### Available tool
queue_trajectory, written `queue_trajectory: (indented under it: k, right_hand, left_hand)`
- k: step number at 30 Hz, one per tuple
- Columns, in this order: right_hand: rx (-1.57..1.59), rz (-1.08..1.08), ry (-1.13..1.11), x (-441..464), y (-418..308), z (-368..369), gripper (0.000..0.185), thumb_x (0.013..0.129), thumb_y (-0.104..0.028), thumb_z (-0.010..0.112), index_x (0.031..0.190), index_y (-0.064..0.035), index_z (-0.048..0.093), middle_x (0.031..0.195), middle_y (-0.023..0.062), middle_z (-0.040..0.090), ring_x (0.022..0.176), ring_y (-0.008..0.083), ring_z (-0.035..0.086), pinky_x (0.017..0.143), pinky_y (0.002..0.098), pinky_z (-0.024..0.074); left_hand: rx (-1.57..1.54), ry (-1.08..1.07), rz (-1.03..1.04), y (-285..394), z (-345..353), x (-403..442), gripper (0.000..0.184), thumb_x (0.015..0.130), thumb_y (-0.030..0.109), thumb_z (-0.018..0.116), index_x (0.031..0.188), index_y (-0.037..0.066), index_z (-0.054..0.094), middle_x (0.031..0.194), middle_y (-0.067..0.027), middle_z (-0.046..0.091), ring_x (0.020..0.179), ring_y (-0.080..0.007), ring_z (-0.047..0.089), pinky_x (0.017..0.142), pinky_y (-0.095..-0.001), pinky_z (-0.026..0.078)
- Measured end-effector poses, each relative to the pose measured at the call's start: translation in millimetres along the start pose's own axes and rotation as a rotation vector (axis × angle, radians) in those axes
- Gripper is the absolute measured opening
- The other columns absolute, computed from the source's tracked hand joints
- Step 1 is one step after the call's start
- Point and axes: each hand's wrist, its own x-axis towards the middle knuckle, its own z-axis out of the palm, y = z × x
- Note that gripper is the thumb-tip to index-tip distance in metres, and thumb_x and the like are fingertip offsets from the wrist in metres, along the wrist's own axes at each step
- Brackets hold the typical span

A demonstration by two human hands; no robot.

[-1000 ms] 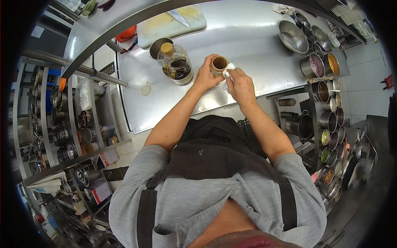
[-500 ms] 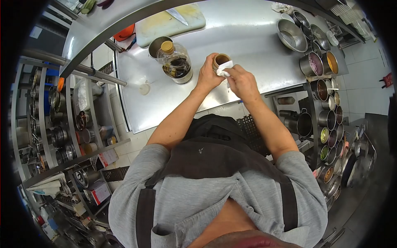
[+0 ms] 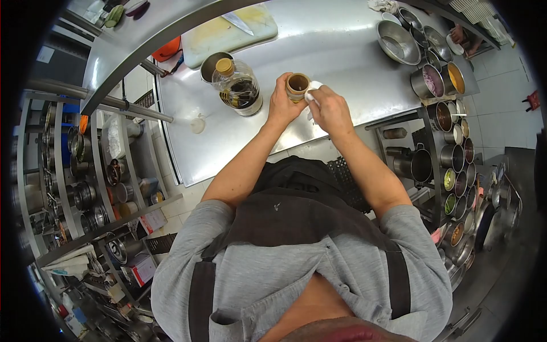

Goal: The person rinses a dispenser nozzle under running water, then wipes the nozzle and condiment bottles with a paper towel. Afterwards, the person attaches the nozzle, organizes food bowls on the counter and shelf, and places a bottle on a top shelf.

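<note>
My left hand (image 3: 283, 105) is wrapped round a small open jar (image 3: 297, 84) with a brownish inside, its mouth facing up toward me. In my right hand (image 3: 333, 109) is a crumpled white paper towel (image 3: 312, 90), pressed against the right side of the jar near the rim. Left of my hands stands a large clear plastic jug (image 3: 248, 105) of dark liquid with a yellow cap. A metal pot (image 3: 209, 68) sits just behind the jug.
A cutting board (image 3: 199, 43) with a knife (image 3: 238, 24) lies at the back of the steel table (image 3: 336, 43). Metal bowls (image 3: 399, 43) and pots of ingredients (image 3: 427, 81) line the right. Shelves of pans stand left. An overhead steel rail (image 3: 154, 37) crosses the upper left.
The paper towel has moved from across the jar's mouth to its right outer side, uncovering the opening. The jar has shifted slightly left in the view. A person's hand now shows at upper right.
</note>
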Motion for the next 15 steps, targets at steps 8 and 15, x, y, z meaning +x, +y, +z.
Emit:
queue_trajectory:
  k: [8,15]
  right_hand:
    - [0.02,-0.016,0.054,-10.2,8.4,-3.3,0.02,0.079,-0.003,0.066,0.099,-0.0028,0.069,0.086,0.0129,0.063,0.073,0.032,0.064,0.066,0.0397,0.0519]
    - [-0.005,-0.044,0.068,1.9,24.0,-11.5,0.021,0.078,-0.006,0.064,0.098,-0.0059,0.069,0.087,0.0119,0.063,0.07,0.0334,0.064,0.064,0.0411,0.0536]
  left_hand:
    - [0.072,0.02,0.073,-1.7,-0.1,-9.4,0.086,0.069,0.02,0.082,0.137,0.003,0.032,0.124,-0.0212,0.051,0.117,-0.0366,0.053,0.097,-0.0427,0.045]
    - [0.098,-0.145,0.11,-15.2,-19.1,8.7,0.091,0.066,0.027,0.083,0.139,0.003,0.035,0.131,-0.0206,0.049,0.122,-0.0338,0.051,0.101,-0.0406,0.042]
